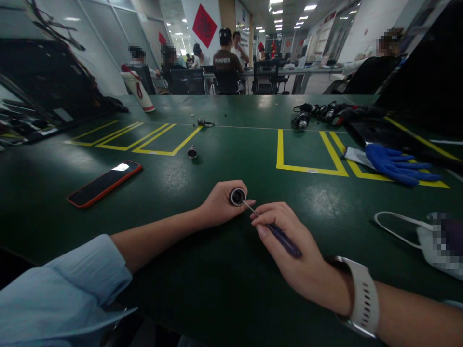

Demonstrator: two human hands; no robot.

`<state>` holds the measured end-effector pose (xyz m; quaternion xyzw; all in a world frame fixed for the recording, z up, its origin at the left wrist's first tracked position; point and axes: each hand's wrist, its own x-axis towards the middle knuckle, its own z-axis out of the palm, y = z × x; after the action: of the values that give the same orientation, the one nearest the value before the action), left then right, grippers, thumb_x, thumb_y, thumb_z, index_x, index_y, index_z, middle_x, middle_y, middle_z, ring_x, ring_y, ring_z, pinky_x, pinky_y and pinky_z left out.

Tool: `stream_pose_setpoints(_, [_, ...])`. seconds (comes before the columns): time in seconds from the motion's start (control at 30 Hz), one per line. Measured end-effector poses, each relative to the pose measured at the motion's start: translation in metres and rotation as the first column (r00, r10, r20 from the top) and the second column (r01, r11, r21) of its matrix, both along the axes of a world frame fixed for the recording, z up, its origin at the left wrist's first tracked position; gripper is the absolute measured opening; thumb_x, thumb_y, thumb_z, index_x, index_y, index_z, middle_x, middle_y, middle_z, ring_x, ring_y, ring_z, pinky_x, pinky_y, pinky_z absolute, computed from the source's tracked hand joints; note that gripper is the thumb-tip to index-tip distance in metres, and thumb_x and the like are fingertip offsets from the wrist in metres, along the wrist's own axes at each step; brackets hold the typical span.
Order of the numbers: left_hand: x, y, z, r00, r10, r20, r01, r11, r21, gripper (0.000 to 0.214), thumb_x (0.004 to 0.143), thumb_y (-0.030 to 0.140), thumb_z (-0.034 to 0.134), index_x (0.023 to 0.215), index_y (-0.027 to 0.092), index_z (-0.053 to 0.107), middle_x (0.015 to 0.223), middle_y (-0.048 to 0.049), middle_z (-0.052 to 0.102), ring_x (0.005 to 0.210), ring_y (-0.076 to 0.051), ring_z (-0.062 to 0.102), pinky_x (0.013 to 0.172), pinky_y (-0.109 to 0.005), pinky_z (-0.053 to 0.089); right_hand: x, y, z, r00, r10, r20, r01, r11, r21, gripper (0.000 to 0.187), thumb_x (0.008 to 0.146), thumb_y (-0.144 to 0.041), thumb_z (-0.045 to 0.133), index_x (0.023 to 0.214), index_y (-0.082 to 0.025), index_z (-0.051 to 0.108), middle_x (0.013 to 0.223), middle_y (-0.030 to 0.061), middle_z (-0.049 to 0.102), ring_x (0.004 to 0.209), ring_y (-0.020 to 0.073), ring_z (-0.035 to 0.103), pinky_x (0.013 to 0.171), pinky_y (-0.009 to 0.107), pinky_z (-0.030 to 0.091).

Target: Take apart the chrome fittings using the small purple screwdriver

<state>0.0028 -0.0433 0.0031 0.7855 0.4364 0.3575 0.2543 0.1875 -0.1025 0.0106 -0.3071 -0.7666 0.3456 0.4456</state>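
The metal sleeve (238,196), to the right of the phone (104,184), shows its open mouth. It is probably stiff, light and a little slick; its outer wall seems the best hold, clear of the mouth. The left hand (222,205) curls closed around it, the forearm slanting in past the phone's near side. Farther right of the phone, the right hand (289,224) grips the screwdriver (284,240) between thumb and fingers, its tip at the sleeve's rim; exact contact cannot be told.
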Motion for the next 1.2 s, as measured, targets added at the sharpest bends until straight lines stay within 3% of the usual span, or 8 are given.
stream_pose_setpoints(0.27, [-0.006, 0.003, 0.009, 0.995, -0.04, 0.093, 0.053, 0.988, -0.145, 0.025, 0.069, 0.027, 0.07, 0.064, 0.014, 0.049, 0.058, 0.0057, 0.047, 0.052, -0.006, 0.043, 0.047, -0.017, 0.035, 0.003, 0.0, 0.001, 0.999, -0.012, -0.053, 0.008, 0.998, -0.065, 0.015, 0.089, -0.014, 0.047, 0.091, -0.022, 0.059, 0.096, 0.0049, 0.061, 0.096, 0.0197, 0.057, 0.084, 0.04, 0.046])
stream_pose_setpoints(0.6, [-0.008, 0.004, 0.014, 0.989, -0.013, 0.149, 0.046, 0.975, -0.217, 0.023, 0.066, 0.025, 0.071, 0.066, 0.014, 0.051, 0.059, 0.0058, 0.048, 0.053, -0.006, 0.043, 0.048, -0.018, 0.035, 0.003, 0.0, 0.002, 0.997, 0.001, -0.076, -0.01, 0.994, -0.111, 0.015, 0.09, -0.016, 0.046, 0.09, -0.023, 0.059, 0.098, 0.0049, 0.061, 0.095, 0.0196, 0.057, 0.083, 0.039, 0.045])
stream_pose_setpoints(0.83, [-0.013, 0.004, 0.018, 0.989, -0.128, 0.076, 0.146, 0.941, -0.307, 0.024, 0.067, 0.03, 0.07, 0.073, 0.014, 0.053, 0.065, 0.0039, 0.052, 0.056, -0.008, 0.046, 0.051, -0.02, 0.037, 0.002, 0.0, 0.004, 0.998, 0.016, -0.053, -0.023, 0.992, -0.122, 0.014, 0.09, -0.016, 0.046, 0.089, -0.021, 0.059, 0.096, 0.0047, 0.06, 0.093, 0.0184, 0.057, 0.082, 0.037, 0.045])
stream_pose_setpoints(1.03, [-0.021, 0.009, 0.026, 0.957, -0.272, 0.104, 0.291, 0.886, -0.361, 0.01, 0.072, 0.023, 0.053, 0.077, 0.016, 0.058, 0.071, 0.0012, 0.053, 0.064, -0.012, 0.048, 0.056, -0.022, 0.038, 0.005, -0.001, 0.007, 0.994, 0.004, -0.107, -0.018, 0.991, -0.129, 0.015, 0.089, -0.016, 0.044, 0.083, -0.02, 0.057, 0.086, 0.0034, 0.058, 0.081, 0.0169, 0.055, 0.073, 0.033, 0.043])
stream_pose_setpoints(1.2, [-0.028, 0.002, 0.046, 0.877, -0.446, -0.18, 0.297, 0.797, -0.526, 0.014, 0.076, 0.02, 0.058, 0.089, 0.017, 0.06, 0.082, -0.0001, 0.057, 0.074, -0.014, 0.053, 0.063, -0.023, 0.043, 0.009, -0.003, -0.001, 0.975, 0.057, -0.216, -0.092, 0.983, -0.157, 0.016, 0.089, -0.022, 0.044, 0.074, -0.02, 0.05, 0.074, -0.0002, 0.047, 0.067, 0.0151, 0.045, 0.061, 0.031, 0.036])
